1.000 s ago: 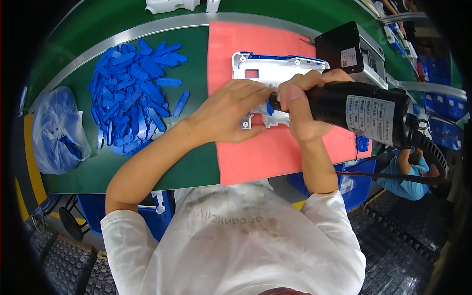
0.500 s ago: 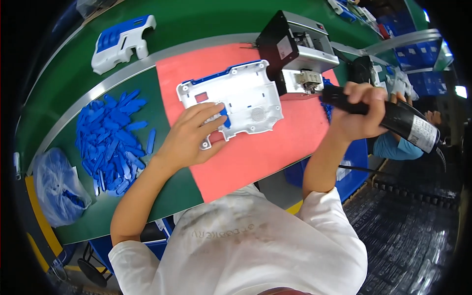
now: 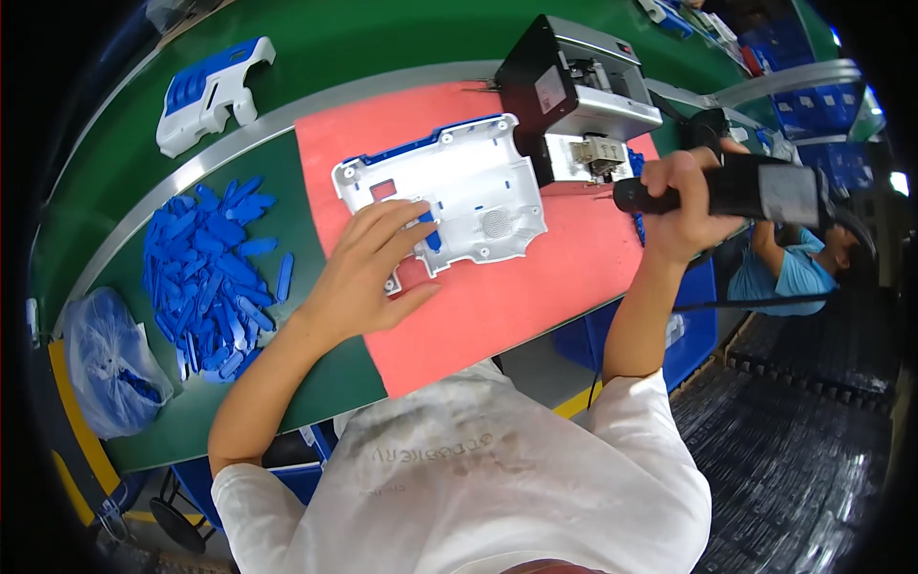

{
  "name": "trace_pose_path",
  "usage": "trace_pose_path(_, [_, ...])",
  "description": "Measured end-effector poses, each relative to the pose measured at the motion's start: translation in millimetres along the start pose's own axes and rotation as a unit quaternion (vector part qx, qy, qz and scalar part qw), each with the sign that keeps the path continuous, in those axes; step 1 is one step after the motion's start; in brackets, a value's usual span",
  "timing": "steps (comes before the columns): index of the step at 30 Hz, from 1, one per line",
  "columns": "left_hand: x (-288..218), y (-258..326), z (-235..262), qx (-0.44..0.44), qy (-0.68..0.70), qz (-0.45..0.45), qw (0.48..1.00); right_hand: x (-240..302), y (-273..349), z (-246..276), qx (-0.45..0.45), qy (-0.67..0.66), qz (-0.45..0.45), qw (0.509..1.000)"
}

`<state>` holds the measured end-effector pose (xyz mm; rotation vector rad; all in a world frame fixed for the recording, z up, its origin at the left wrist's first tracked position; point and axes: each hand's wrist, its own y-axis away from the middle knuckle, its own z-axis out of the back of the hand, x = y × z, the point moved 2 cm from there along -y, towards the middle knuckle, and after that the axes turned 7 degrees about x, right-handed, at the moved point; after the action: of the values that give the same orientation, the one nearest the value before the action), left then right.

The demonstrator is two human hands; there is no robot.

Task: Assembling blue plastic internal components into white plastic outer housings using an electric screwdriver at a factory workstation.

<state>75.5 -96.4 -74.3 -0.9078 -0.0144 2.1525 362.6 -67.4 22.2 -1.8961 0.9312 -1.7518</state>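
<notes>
A white plastic housing [image 3: 478, 185] with a blue edge lies hollow side up on the pink mat [image 3: 459, 325]. My left hand [image 3: 359, 263] rests across its left part, fingers stretched out and thumb apart. Its fingertips lie at a small blue strip [image 3: 433, 232] set in the housing; part of the strip is hidden under them. To the right, above the mat's edge, my right hand [image 3: 687, 206] is wrapped round a black electric screwdriver [image 3: 775, 191]. The tool is held roughly level, its narrow end pointing left toward the screw feeder [image 3: 583, 105].
A heap of blue plastic strips [image 3: 210, 277] lies left of the mat, beside a clear plastic bag [image 3: 113, 364]. Another white-and-blue housing [image 3: 215, 91] sits behind the metal rail. A blue bin [image 3: 688, 330] stands below the table's right side. A person in light blue [image 3: 794, 273] is farther right.
The screwdriver's thick end has swung up, so the tool is now nearer level. My left thumb has moved away from my fingers. The housing appears slightly farther left, as does the rest of the table.
</notes>
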Motion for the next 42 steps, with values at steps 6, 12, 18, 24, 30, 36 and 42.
trace_pose_path(6, [2.3,-0.4,-2.7,-0.003,0.002,-0.015,1.0,9.4,36.7,-78.8,0.121,-0.121,-0.044,0.984])
trace_pose_path(12, [6.6,3.4,-8.6,-0.023,-0.014,-0.027,0.999,-19.7,62.6,-108.0,0.238,-0.089,-0.105,0.961])
trace_pose_path(18, [6.2,4.6,-8.9,-0.033,-0.014,-0.044,0.998,-26.0,69.9,-111.1,0.159,-0.136,-0.111,0.971])
trace_pose_path(24, [6.7,6.1,-10.9,-0.035,-0.016,-0.043,0.998,-32.5,74.0,-107.9,0.18,-0.085,-0.109,0.974])
trace_pose_path(30, [7.5,5.8,-12.5,-0.041,-0.01,-0.045,0.998,-28.6,78.0,-103.4,0.317,0.006,-0.031,0.948])
trace_pose_path(36, [8.9,7.0,-13.3,-0.051,-0.005,-0.037,0.998,-22.1,82.7,-104.2,0.367,-0.055,-0.015,0.928])
trace_pose_path(42, [6.7,6.8,-10.8,-0.053,-0.001,-0.036,0.998,-19.5,86.2,-106.5,0.366,-0.028,-0.008,0.93])
